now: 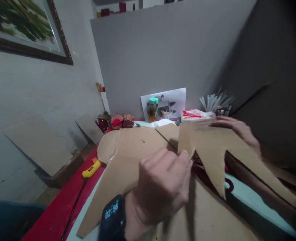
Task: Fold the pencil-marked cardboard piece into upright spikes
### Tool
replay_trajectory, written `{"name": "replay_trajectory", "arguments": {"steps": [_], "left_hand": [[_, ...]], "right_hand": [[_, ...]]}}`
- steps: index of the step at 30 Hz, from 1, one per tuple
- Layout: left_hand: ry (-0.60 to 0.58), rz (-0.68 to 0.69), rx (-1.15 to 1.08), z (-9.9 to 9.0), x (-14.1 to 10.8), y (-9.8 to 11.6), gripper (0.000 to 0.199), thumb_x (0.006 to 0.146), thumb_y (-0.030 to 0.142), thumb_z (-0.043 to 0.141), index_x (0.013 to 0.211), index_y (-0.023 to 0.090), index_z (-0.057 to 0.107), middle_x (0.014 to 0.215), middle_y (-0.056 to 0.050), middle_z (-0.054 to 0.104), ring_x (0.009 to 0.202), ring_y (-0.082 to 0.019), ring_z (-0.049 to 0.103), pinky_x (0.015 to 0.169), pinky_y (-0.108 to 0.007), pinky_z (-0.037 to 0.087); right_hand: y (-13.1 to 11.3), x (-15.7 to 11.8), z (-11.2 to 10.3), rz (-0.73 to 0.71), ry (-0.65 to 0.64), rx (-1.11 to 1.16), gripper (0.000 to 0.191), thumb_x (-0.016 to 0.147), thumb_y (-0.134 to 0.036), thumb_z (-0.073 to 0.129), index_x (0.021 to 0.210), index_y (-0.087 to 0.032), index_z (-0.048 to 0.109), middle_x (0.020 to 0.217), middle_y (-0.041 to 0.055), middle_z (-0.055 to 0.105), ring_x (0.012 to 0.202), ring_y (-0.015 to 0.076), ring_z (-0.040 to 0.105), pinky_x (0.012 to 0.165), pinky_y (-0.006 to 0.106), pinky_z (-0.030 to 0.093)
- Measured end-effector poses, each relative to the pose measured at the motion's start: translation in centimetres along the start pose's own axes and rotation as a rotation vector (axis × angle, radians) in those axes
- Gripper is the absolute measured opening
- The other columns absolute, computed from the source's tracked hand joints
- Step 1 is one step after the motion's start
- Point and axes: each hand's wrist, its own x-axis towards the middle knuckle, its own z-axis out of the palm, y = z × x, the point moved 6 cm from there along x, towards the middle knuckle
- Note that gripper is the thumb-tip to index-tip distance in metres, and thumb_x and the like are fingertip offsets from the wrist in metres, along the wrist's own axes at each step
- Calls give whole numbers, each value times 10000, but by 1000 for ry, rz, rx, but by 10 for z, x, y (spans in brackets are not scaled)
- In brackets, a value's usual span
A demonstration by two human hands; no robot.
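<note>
One jagged, spiky cardboard piece [209, 142]

Tabletop [58, 209]: red. Glue gun [92, 169]: yellow. Cardboard pieces [127, 144]: plain tan-brown. Large panel [158, 57]: uniform grey. Bottle cap [153, 100]: turquoise green. Packet [196, 114]: white, red-patterned. Watch face [112, 214]: black, pale digits.

A framed picture [24, 28] on the pale wall [37, 90], a teal-lidded jar [152, 112] before a grey panel [163, 57].
</note>
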Motion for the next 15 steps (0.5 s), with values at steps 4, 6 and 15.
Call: {"name": "replay_trajectory", "arguments": {"steps": [4, 6, 15], "left_hand": [[196, -498, -316, -20, -6, -44, 128, 922, 153, 732, 988, 210, 825, 825, 40, 809, 654, -87, 685, 635, -157, 549], [325, -752, -413, -26, -19, -71, 96, 923, 268, 791, 1002, 299, 834, 762, 94, 764, 653, -68, 626, 620, -108, 496], [215, -1464, -992, 33, -66, -77, 342, 816, 484, 807, 1066, 251, 825, 1051, -44, 828, 1129, -267, 749, 897, -300, 630]], "right_hand": [[-17, -1, 8, 124, -98, 231, 169, 914, -352, 634, 1011, -236, 708, 1065, 105, 678, 1019, 318, 654, 931, 466, 496], [-31, -3, 11, 183, -122, 343, 162, 933, -363, 609, 935, -235, 708, 1003, 74, 660, 964, 281, 637, 880, 411, 500], [-77, -21, 36, 566, -365, 957, 348, 928, -534, 660, 924, -186, 638, 871, 33, 666, 796, 204, 627, 736, 313, 525]]}}
